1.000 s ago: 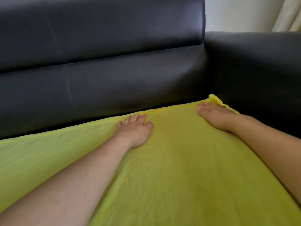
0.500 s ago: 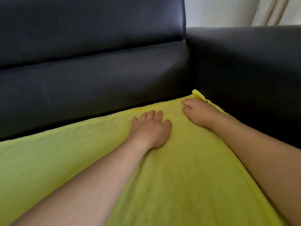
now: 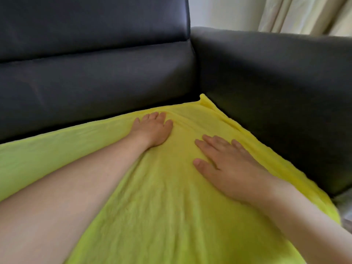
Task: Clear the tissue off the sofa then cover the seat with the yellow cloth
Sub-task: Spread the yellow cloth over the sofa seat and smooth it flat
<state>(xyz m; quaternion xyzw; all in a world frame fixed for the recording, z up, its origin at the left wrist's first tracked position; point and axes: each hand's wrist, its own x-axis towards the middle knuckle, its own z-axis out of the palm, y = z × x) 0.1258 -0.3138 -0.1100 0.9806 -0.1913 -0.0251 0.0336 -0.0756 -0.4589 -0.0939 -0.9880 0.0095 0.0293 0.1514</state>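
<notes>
The yellow cloth (image 3: pixel 66 149) lies spread over the seat of the dark sofa (image 3: pixel 95 77), reaching the backrest and the right armrest. Its far right corner is slightly bunched in the sofa's corner. My left hand (image 3: pixel 152 130) lies flat on the cloth near the backrest, fingers pointing away from me. My right hand (image 3: pixel 226 164) lies flat on the cloth closer to me, fingers spread and pointing left. Neither hand grips anything. No tissue is in view.
The sofa's right armrest (image 3: pixel 276 82) borders the cloth on the right. A pale wall and a cream curtain (image 3: pixel 304 14) stand behind the armrest. A pale floor strip shows at the lower right edge.
My right hand has slid from the far right corner of the cloth back toward me and now lies flat. My left hand stays near the backrest. The view has shifted right.
</notes>
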